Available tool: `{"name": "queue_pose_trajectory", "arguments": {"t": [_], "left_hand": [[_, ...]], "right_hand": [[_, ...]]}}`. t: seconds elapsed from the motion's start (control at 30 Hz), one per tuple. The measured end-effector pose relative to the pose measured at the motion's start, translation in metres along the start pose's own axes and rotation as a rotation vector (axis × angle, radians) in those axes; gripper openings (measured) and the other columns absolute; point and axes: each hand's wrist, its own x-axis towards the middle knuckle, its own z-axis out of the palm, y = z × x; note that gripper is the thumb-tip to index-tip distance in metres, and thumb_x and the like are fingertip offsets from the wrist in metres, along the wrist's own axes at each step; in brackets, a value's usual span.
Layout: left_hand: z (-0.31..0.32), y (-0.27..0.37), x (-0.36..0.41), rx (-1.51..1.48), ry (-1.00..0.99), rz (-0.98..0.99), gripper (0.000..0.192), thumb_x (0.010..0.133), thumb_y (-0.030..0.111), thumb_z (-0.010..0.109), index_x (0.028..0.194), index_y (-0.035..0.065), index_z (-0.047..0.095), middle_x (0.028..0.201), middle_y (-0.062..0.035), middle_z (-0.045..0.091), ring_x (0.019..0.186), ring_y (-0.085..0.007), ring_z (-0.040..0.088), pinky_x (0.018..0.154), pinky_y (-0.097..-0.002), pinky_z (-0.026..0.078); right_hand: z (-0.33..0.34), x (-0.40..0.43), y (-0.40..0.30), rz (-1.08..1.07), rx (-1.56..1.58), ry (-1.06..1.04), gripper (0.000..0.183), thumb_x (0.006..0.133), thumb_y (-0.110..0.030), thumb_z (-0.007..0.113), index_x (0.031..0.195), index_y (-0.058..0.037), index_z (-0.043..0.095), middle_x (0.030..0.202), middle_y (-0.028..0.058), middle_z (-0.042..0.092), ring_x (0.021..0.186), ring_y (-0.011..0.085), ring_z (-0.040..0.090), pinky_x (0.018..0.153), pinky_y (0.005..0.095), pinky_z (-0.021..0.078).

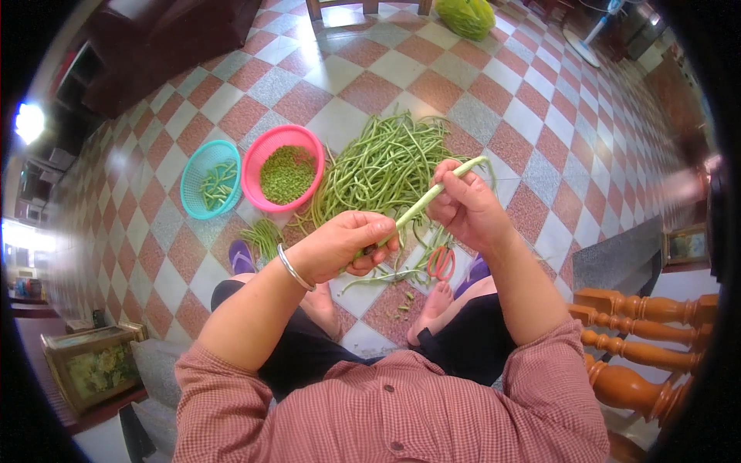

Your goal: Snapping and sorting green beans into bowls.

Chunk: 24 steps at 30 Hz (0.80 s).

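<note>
A pale green long bean (418,206) is stretched at a slant between my two hands. My left hand (354,240), below a silver bangle, pinches its lower end. Higher up, my right hand (465,199) grips the same bean, whose far end bends down past the fingers. Behind them a large heap of long beans (379,159) lies on the tiled floor. Left of the heap are a pink plastic basket (250,184) holding small green pieces and a turquoise plastic basket (190,191) with short cut bean lengths. Red-handled scissors (441,264) lie beneath my right hand, their blades not clearly visible.
A small bunch of long beans (263,237) lies near a purple flip-flop (240,257). Bean scraps (405,304) are scattered between my bare feet. Wooden balusters (642,333) rise at right. A green plastic bag (466,18) and a fan base (580,47) stand farther off.
</note>
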Motion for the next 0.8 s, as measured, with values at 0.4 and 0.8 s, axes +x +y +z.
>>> {"name": "queue_pose_trajectory", "arguments": {"t": [0.4, 0.8], "left_hand": [[-0.012, 0.017, -0.005, -0.580, 0.158, 0.514, 0.024, 0.091, 0.027, 0.045, 0.078, 0.0074, 0.049, 0.062, 0.0027, 0.044, 0.048, -0.0053, 0.035, 0.040, -0.0182, 0.027], [-0.057, 0.035, -0.025, -0.381, 0.457, 0.584, 0.018, 0.087, 0.026, 0.053, 0.076, 0.0110, 0.052, 0.058, 0.0042, 0.046, 0.044, -0.0014, 0.036, 0.036, -0.0160, 0.024]], "right_hand": [[0.026, 0.000, 0.021, -0.551, -0.710, -0.160, 0.011, 0.079, 0.001, 0.058, 0.089, -0.0036, 0.057, 0.084, 0.0064, 0.057, 0.073, 0.0105, 0.054, 0.064, 0.0219, 0.0436], [0.044, -0.001, 0.031, -0.653, -0.919, -0.374, 0.007, 0.079, -0.002, 0.058, 0.085, -0.0048, 0.057, 0.075, 0.0072, 0.059, 0.059, 0.0164, 0.056, 0.050, 0.0267, 0.0437]]}}
